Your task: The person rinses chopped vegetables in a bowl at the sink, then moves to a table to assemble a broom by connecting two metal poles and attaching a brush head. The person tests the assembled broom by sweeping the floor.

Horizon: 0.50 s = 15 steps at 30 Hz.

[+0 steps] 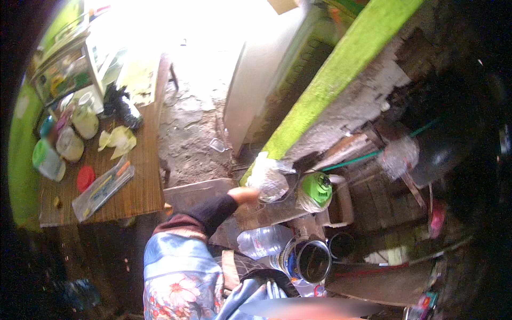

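My left hand [246, 196] reaches out from a dark cuff and a blue floral sleeve. It meets the near left side of a crumpled, clear and whitish plastic bag [271, 184] at the foot of a green beam. The fingers are hidden against the bag, so I cannot tell whether they grip it. Just right of the bag stands a green-topped container [317, 188] with a dark knob. Nearer to me lies a large clear plastic bottle [262, 241], beside a round container with a dark opening [313, 262]. My right hand is not in view.
At left, a wooden table [144, 184] carries several jars, a red lid [86, 178], a flat clear packet [104, 191] and a yellowish crumpled wrapper [118, 141]. The green beam [325, 80] slants up to the right. Another clear plastic bag [399, 157] is beside a dark rounded vessel [442, 154].
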Motion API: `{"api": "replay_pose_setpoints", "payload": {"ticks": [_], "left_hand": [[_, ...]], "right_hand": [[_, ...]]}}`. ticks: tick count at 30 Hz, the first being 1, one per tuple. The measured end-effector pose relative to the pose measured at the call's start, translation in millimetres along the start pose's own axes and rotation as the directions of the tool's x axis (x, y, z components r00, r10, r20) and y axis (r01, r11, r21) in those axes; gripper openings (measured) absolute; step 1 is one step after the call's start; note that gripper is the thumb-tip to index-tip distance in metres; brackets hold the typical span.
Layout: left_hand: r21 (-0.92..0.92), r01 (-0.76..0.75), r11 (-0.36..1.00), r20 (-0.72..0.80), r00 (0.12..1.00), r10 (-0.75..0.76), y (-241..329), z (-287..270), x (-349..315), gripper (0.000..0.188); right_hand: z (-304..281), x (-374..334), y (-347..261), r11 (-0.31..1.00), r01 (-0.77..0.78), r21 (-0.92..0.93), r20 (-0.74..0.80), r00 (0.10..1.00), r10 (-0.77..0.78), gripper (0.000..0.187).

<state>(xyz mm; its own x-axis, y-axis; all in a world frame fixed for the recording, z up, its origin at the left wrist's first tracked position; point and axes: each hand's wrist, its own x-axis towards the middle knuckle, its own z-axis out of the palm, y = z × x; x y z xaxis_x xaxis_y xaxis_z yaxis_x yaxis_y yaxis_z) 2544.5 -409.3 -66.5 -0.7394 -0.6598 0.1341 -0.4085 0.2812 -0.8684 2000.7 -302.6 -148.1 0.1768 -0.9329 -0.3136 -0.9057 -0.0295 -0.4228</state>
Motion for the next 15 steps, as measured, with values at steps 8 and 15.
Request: {"api": "replay_pose_setpoints", "payload": {"ticks": [8,15], "left_hand": [[-0.949,0.175,0.264,0.198,0.978,0.061,225,-140,-10,0.028],[-0.773,0.542,-0.331,0.527,0.838,0.142,293,-195,5,0.017]], "right_hand": [[24,-169,48,0.881,-0.155,0.448,-0.014,0.984,0.18,0.046],[53,-344,104,0.823,-0.106,0.558,-0.25,0.924,0.288,0.04]]}}
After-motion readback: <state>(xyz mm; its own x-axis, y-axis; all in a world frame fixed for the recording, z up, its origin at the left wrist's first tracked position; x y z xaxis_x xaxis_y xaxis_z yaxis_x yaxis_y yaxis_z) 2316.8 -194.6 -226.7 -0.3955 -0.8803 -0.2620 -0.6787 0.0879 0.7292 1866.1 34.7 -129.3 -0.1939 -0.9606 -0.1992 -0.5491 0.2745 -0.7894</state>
